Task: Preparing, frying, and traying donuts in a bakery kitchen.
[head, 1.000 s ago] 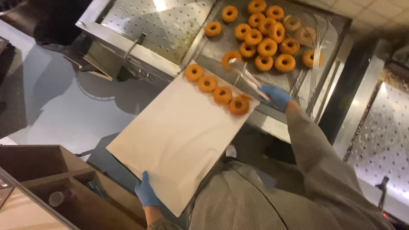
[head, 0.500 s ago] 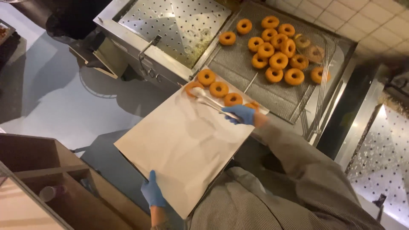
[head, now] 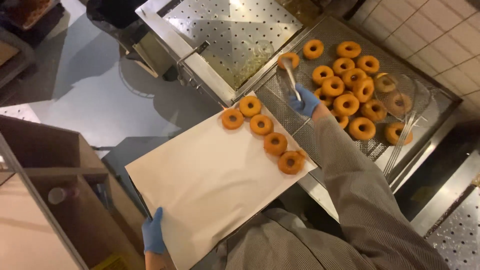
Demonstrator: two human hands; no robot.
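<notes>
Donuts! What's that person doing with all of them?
A person in blue gloves is moving donuts. The right hand holds metal tongs reaching to one donut on the mesh draining rack, where many more donuts sit. The left hand holds up a paper-lined tray. Five donuts are lined up along the tray's far edge.

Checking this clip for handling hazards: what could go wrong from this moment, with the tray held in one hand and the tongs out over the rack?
1. The left hand grips the paper-lined tray at one near corner only; five doughnuts sit at its far edge, so it may tip.
2. The right hand holds tongs pinching one doughnut by the fryer's perforated lid; it could slip off.
3. The end doughnut lies at the tray's edge and might roll off.
</notes>
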